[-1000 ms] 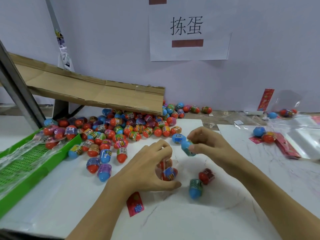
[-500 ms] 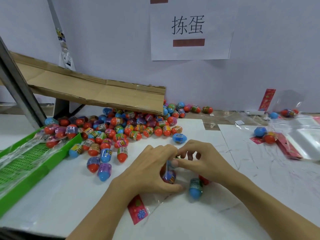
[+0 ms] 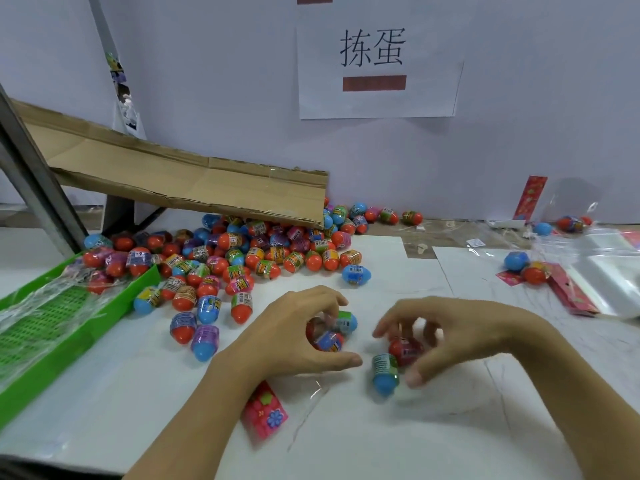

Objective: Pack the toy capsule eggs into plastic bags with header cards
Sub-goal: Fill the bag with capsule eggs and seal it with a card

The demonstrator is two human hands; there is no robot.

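Observation:
My left hand (image 3: 294,337) grips the mouth of a clear plastic bag (image 3: 311,396) that lies on the white table. Inside the bag, under my fingers, are a few capsule eggs (image 3: 332,336). The bag's red header card (image 3: 265,414) with flower prints lies next to my left wrist. My right hand (image 3: 460,336) arches over a loose red egg (image 3: 405,349), fingers spread and curved, not closed on it. A blue egg with a green label (image 3: 384,370) stands just left of my right thumb.
A big heap of capsule eggs (image 3: 242,258) spreads out from under a slanted cardboard chute (image 3: 194,181). A green crate (image 3: 52,327) covered in plastic film sits at the left. At the right lie clear bags (image 3: 609,271), red header cards (image 3: 571,292) and two eggs (image 3: 524,268).
My right hand carried a blue egg to the bag held by my left hand, let it go there, then drew back right over the loose red egg. The left hand stayed put.

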